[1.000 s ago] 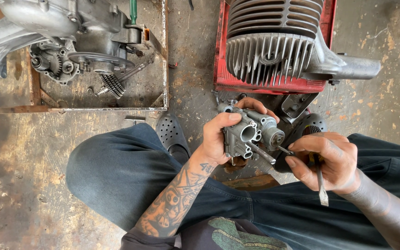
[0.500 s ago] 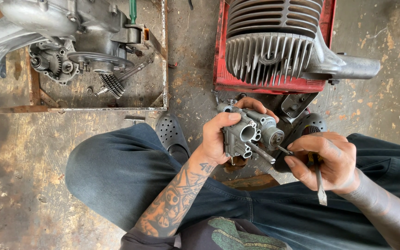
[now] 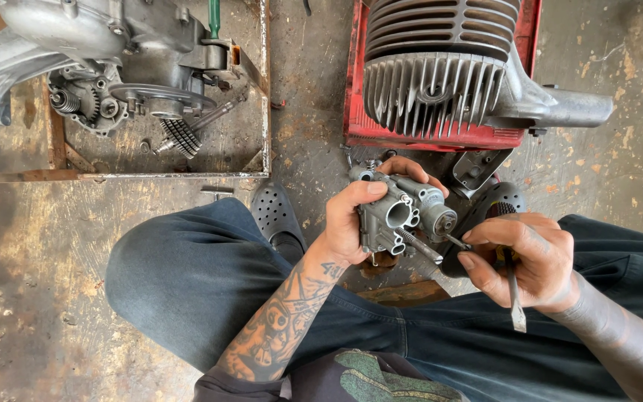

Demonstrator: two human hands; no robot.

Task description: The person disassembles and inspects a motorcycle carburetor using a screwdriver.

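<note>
Your left hand [image 3: 351, 223] grips the grey metal part [image 3: 400, 212] firmly at frame center. Your right hand [image 3: 522, 260] is closed around a thin tool [image 3: 513, 294], its tip touching the part.

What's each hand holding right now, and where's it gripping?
Left hand grips the grey carburetor around its body. Right hand holds a thin metal tool along its shaft.

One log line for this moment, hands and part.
left hand: grips carburetor | right hand: holds screwdriver, tip at carburetor | finned cylinder: on floor beyond
</note>
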